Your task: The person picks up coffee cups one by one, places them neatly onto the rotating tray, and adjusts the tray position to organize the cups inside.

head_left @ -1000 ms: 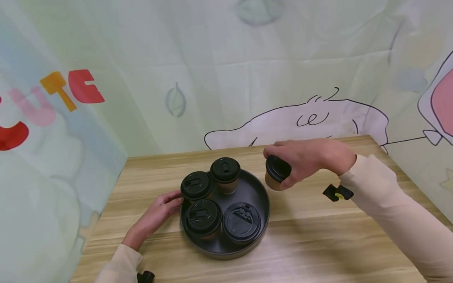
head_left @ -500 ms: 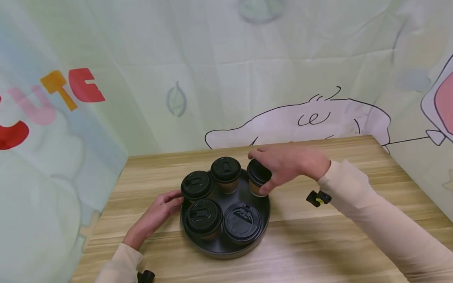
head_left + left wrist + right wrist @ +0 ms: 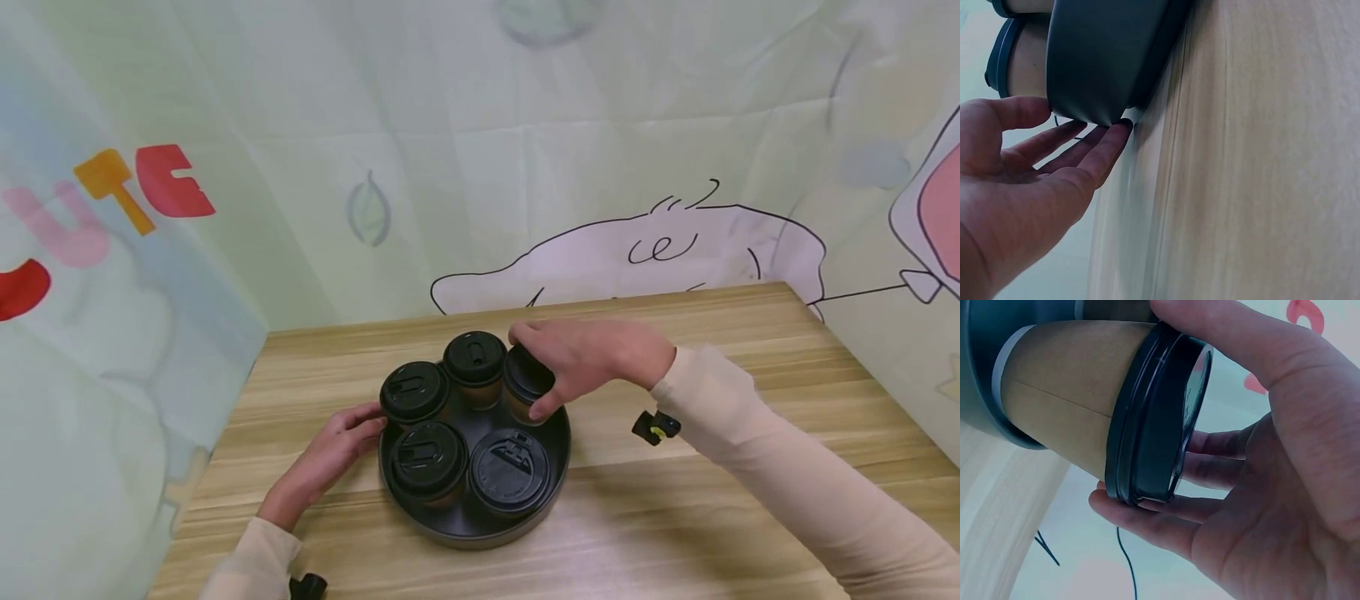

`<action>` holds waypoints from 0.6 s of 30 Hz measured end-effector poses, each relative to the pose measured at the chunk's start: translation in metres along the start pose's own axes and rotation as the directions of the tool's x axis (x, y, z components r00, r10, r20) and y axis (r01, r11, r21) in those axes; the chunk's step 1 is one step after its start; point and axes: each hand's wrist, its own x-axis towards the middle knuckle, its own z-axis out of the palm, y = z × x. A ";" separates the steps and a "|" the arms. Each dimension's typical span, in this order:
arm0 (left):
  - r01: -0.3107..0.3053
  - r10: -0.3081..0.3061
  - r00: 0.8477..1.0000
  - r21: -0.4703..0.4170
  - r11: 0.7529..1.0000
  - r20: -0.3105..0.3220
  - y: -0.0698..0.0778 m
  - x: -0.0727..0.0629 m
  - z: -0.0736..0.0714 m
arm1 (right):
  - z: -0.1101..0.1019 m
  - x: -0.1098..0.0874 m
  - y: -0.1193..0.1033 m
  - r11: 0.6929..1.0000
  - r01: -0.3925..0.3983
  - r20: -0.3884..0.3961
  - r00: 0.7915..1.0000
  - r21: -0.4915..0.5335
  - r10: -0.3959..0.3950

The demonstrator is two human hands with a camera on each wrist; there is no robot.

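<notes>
A round dark tray (image 3: 480, 540) stands on the wooden table with several lidded paper coffee cups in it. My right hand (image 3: 581, 358) grips one brown paper cup (image 3: 1066, 378) around its black lid, at the tray's far right side. The base of this cup is inside the tray wall, slightly tilted in the right wrist view. At the tray's left, the fingertips and thumb of my left hand (image 3: 1035, 169) touch its outer wall, fingers loosely extended. Nearest that hand is a black-lidded cup (image 3: 414, 392); another cup (image 3: 475, 358) sits beside the gripped one.
Two more cups, one with a raised tab on its lid (image 3: 429, 458) and one with a flatter lid (image 3: 510, 472), fill the tray's near side. The wooden table (image 3: 675, 517) extends around the tray. A printed cloth backdrop (image 3: 300, 167) rises behind and at the left.
My right hand has brought its cup leftward from beside the tray to inside it, close to the far cup. The left hand stays at the tray's left wall.
</notes>
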 end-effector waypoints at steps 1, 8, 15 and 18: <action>0.000 0.000 1.000 0.000 1.000 0.000 0.000 0.000 0.000 | 0.002 0.001 0.000 1.000 0.001 0.002 1.000 0.008 -0.001; -0.006 0.006 1.000 -0.010 1.000 0.004 -0.002 0.001 -0.002 | 0.012 0.007 0.001 1.000 -0.005 0.016 1.000 0.012 0.005; -0.002 0.002 1.000 -0.024 1.000 0.010 -0.002 0.002 -0.002 | 0.018 0.012 0.002 1.000 -0.005 0.019 1.000 0.000 0.005; -0.002 0.003 1.000 -0.025 1.000 0.010 -0.002 0.001 -0.003 | 0.020 0.014 0.002 1.000 -0.001 0.021 1.000 -0.003 0.001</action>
